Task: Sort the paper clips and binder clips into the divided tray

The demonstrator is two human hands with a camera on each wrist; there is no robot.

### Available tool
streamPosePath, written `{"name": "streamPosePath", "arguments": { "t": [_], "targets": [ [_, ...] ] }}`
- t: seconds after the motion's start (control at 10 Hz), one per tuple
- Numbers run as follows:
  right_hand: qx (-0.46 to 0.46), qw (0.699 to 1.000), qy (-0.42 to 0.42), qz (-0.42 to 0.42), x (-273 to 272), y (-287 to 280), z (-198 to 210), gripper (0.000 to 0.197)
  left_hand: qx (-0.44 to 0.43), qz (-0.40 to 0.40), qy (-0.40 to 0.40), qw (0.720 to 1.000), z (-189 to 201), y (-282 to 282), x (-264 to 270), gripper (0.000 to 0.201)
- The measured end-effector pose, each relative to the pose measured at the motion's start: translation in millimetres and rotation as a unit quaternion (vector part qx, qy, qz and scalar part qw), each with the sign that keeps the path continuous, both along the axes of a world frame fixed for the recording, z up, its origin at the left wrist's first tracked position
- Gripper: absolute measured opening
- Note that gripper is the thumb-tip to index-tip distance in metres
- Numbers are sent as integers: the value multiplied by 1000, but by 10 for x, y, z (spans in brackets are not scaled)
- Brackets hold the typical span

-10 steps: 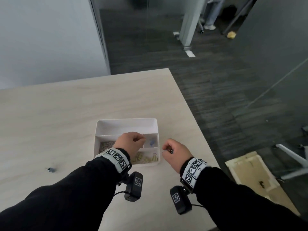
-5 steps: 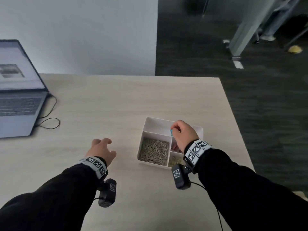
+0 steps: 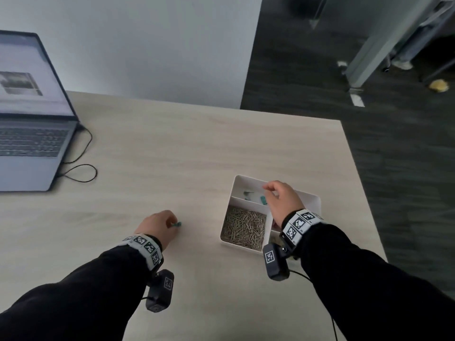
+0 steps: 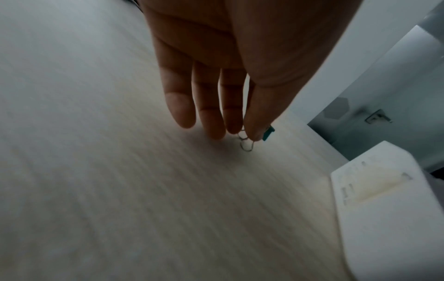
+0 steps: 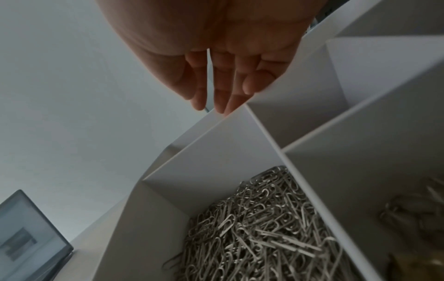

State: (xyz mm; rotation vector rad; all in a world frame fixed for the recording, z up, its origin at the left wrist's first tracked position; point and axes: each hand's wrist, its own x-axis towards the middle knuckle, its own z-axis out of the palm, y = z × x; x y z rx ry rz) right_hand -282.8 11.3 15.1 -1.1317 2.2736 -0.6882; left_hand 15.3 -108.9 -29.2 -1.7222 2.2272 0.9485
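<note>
A white divided tray [image 3: 314, 200] sits near the table's right edge. Its near-left compartment holds a heap of silver paper clips [image 3: 243, 227], which also fill the bottom of the right wrist view as the paper clip heap [image 5: 264, 228]. Two teal binder clips [image 3: 263, 200] lie in the far compartment. My right hand [image 3: 269, 190] hovers over that compartment with fingers [image 5: 199, 91] loosely straight and nothing in them. On the bare table left of the tray, my left hand [image 3: 172, 223] pinches the wire handle of a teal binder clip [image 4: 268, 133] between thumb and finger.
An open laptop [image 3: 29, 143] stands at the far left with a black cable [image 3: 81, 168] looping beside it. Gold-coloured clips [image 5: 408, 213] lie in a small right-hand compartment. The table ends just right of the tray, with dark floor [image 3: 394, 168] beyond.
My left hand has closed its thumb and finger on a teal binder clip on the table. The teal clip my right hand held now lies in the tray's far compartment.
</note>
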Motion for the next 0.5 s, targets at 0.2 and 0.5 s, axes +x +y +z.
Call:
{"name": "streamPosePath", "arguments": {
  "t": [0.2, 0.5],
  "targets": [
    [-32, 999, -22, -29, 65, 143, 57, 20, -3, 25, 200, 979, 349, -15, -578, 7],
    [-62, 992, -65, -91, 22, 487, 159, 14, 19, 0, 279, 960, 678, 179, -1448, 11]
  ]
}}
